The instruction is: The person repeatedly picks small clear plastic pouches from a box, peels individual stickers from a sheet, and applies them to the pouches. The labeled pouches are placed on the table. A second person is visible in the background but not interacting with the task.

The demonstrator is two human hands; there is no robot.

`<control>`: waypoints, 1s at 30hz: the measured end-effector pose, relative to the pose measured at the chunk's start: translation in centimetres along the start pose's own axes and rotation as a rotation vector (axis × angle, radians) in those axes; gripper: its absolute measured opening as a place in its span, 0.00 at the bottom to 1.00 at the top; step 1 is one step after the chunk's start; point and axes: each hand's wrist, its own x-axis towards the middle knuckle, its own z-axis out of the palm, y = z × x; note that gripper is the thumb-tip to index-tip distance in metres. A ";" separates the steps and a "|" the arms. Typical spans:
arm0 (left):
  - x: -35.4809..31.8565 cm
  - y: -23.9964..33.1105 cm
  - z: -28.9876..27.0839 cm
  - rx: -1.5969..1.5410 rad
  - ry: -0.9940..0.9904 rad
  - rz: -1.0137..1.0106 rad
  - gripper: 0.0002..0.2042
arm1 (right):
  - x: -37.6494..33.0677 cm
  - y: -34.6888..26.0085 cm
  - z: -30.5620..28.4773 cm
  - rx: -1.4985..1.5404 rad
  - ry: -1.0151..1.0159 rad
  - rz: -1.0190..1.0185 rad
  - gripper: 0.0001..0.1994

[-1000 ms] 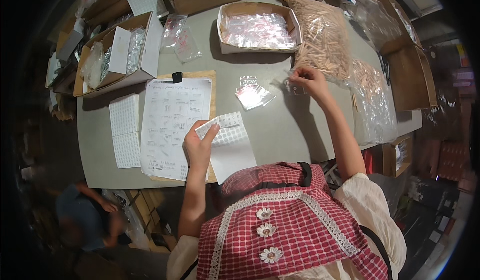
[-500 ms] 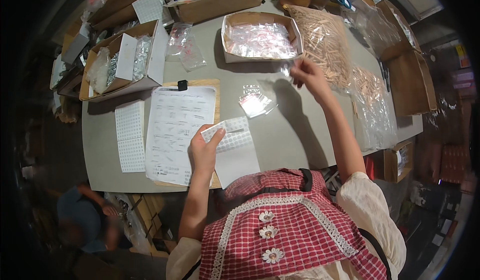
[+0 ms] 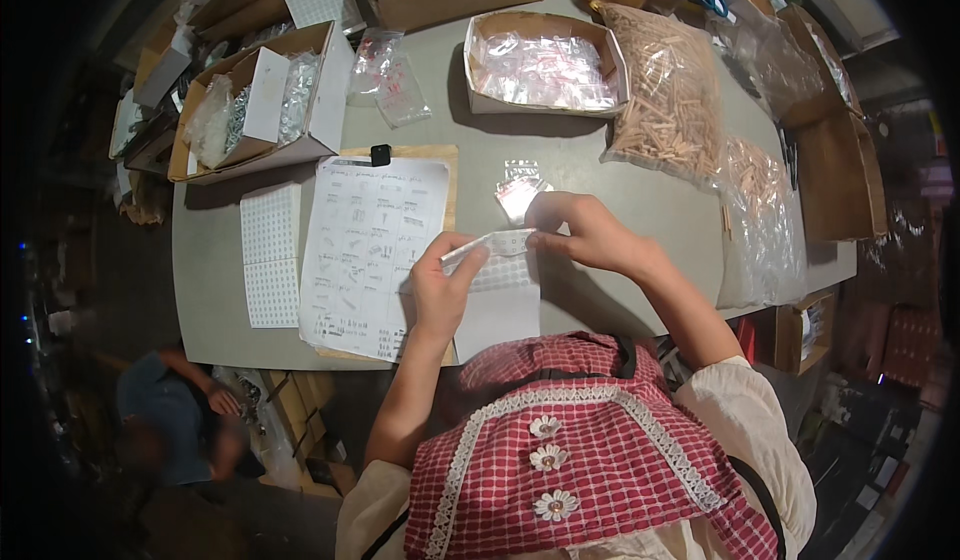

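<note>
My left hand (image 3: 440, 292) grips the left side of a sheet of round stickers (image 3: 497, 328) at the table's near edge, thumb on top. The sheet's far strip is bent up. My right hand (image 3: 600, 238) pinches at the right end of that raised strip; whether a sticker is between its fingertips cannot be seen. Just beyond the hands lies a small stack of clear zip bags (image 3: 517, 188), partly covered by the right hand. A printed paper with pictures (image 3: 372, 260) rests on a clipboard (image 3: 449, 175) left of the sheet.
Farther off stands a white carton of small clear bags (image 3: 545, 72). A big bag of wooden dowels (image 3: 662, 95) and a smaller one (image 3: 757, 205) lie to the right. At left are a box of hardware (image 3: 262, 110) and more sticker sheets (image 3: 270, 260). Another person (image 3: 175, 410) is lower left.
My right hand has come from beside the carton down to the sticker sheet, and what it held there is no longer seen. The sheet's far strip is now bent up.
</note>
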 end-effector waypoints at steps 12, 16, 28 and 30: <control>0.2 -0.1 0.2 -0.115 -0.065 -0.188 0.06 | -2.0 1.2 2.5 -0.194 0.380 -0.443 0.07; 0.1 -1.1 -0.3 -0.152 -0.026 -0.214 0.07 | -1.8 3.0 1.9 -0.256 0.442 -0.356 0.09; 0.0 -1.0 -0.2 -0.037 0.018 -0.238 0.08 | 0.7 8.9 -1.6 -0.352 0.462 -0.207 0.07; 0.2 -1.3 -0.2 -0.030 0.020 -0.226 0.09 | 1.5 9.3 -1.6 -0.469 0.397 -0.223 0.07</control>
